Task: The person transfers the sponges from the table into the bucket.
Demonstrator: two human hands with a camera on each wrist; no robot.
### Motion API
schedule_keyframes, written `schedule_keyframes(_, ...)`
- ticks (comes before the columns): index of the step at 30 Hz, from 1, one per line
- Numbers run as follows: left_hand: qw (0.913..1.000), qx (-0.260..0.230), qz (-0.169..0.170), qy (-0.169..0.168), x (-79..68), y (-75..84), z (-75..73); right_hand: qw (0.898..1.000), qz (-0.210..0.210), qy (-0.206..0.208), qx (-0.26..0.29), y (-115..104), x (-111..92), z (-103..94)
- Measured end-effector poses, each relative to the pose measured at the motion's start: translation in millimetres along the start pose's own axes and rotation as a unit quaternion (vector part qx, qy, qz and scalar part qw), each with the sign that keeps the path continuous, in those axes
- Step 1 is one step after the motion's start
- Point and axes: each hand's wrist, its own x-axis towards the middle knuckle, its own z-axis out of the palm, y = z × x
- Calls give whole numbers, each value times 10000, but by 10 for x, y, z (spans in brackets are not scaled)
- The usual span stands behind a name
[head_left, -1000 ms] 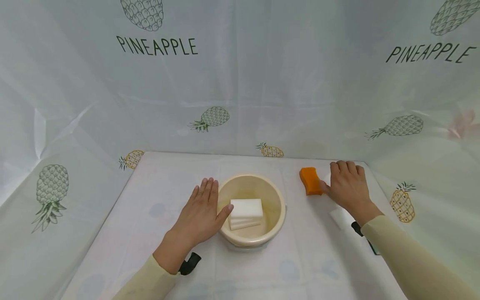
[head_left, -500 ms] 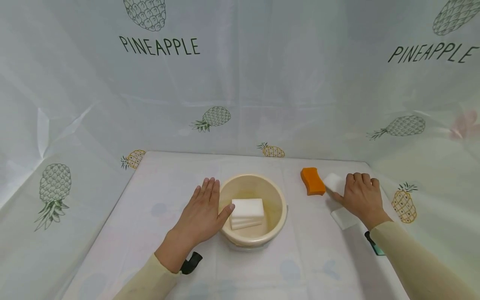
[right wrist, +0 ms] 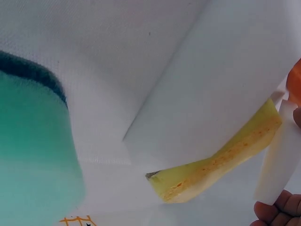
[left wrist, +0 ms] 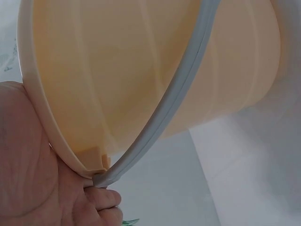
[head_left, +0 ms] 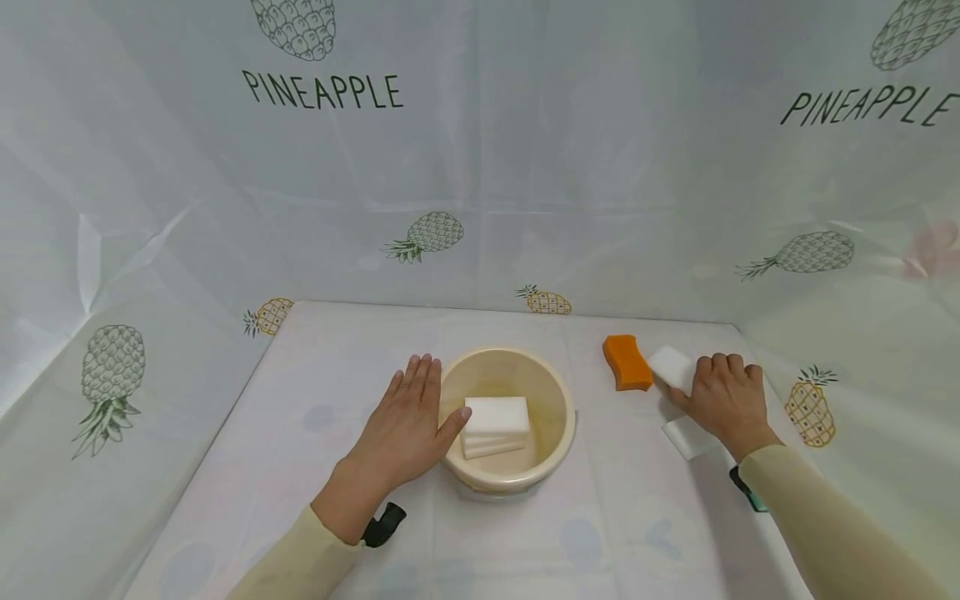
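Observation:
A cream bucket (head_left: 558, 450) stands mid-table with a stack of white sponge blocks (head_left: 497, 417) inside. Flat along its left side rests my left hand (head_left: 401, 429), fingers straight, the thumb reaching over the rim. In the left wrist view the palm is against the bucket rim (left wrist: 42, 103), with fingertips by the joint of the grey handle (left wrist: 164, 113). My right hand (head_left: 727, 400) pinches a white sponge block (head_left: 670, 367) between thumb and fingers; the right wrist view shows the block (right wrist: 277, 155) on edge. Left of it an orange wavy-sided sponge (head_left: 628, 363) lies on the table.
A flat white piece (head_left: 688, 437) lies just below the right hand. Partly under the right forearm is a green item with a dark edge (head_left: 756, 498). The right wrist view has a wavy yellow-green piece (right wrist: 216, 160). Pineapple-print sheeting (head_left: 585, 167) encloses the table.
My right hand has moved right and somewhat nearer, bringing the white sponge block and the flat white piece more into view. The left hand keeps its place at the bucket.

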Motion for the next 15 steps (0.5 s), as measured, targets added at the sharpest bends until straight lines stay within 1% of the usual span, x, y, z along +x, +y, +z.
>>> schedule_keyframes(4, 10000, 16, 7, -20, 10, 8, -1, 10000, -1, 13, 48, 14, -13, -11)
schedule_keyframes(10, 10000, 11, 11, -31, 10, 9, 1, 9991, -19, 414, 118, 36, 8, -84)
schedule_keyframes(15, 10000, 53, -9, -31, 0, 3, 3, 9983, -49, 583, 42, 30, 52, -151)
